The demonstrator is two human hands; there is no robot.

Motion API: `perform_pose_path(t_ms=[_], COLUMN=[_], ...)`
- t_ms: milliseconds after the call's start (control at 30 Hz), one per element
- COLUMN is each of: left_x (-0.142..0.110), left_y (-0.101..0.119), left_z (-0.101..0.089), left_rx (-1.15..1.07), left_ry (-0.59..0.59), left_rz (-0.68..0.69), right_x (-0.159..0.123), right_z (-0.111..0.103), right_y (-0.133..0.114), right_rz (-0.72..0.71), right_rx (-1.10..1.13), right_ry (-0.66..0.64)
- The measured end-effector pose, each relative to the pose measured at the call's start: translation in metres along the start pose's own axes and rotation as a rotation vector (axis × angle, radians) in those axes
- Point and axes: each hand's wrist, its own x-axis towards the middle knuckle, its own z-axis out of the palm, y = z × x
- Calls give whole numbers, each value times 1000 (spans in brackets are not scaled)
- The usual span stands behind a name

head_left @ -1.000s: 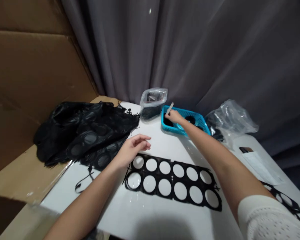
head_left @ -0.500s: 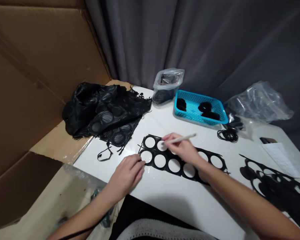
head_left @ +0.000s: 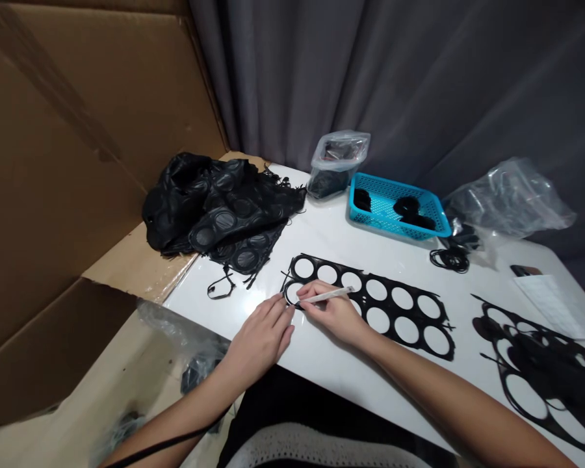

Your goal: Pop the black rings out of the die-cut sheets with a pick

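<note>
A black rubber-like sheet (head_left: 390, 309) with two rows of round holes lies flat on the white table, white showing through the holes. My right hand (head_left: 338, 318) is closed around a slim white pen-like tool (head_left: 332, 294). The tool's tip sits at the front-left hole, though my fingers partly cover it. Beside that hole, my left hand (head_left: 262, 328) lies palm down, its fingers extended and fingertips at the sheet's left end. My right hand hides part of the front row.
Crumpled black sheets (head_left: 214, 208) are heaped at the left by a cardboard box (head_left: 78, 130). Behind stand a clear bag (head_left: 338, 162) and a blue basket (head_left: 400, 227) holding black rings. Loose black rings (head_left: 449, 260), a plastic bag (head_left: 514, 201), paper (head_left: 546, 302) and another holed sheet (head_left: 550, 364) lie right.
My right hand has moved with the tool from a back-row hole toward me and left, to the front-left hole. My left hand stays at the sheet's left end. The view has shifted slightly.
</note>
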Motion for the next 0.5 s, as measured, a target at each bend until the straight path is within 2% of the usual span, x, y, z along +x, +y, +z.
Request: perform_pose_path(t_ms=[267, 333, 500], left_x=[2, 2, 4], left_y=[1, 1, 0], left_z=[0, 0, 0], left_rx=[-23, -23, -9], left_ry=[-10, -13, -4], left_rz=[-17, -18, -13], right_x=[0, -5, -7], right_z=[0, 3, 6], right_y=[-1, -2, -2], right_rz=[-59, -146, -464], right_rx=[-101, -203, -664], right_ry=[-28, -51, -157])
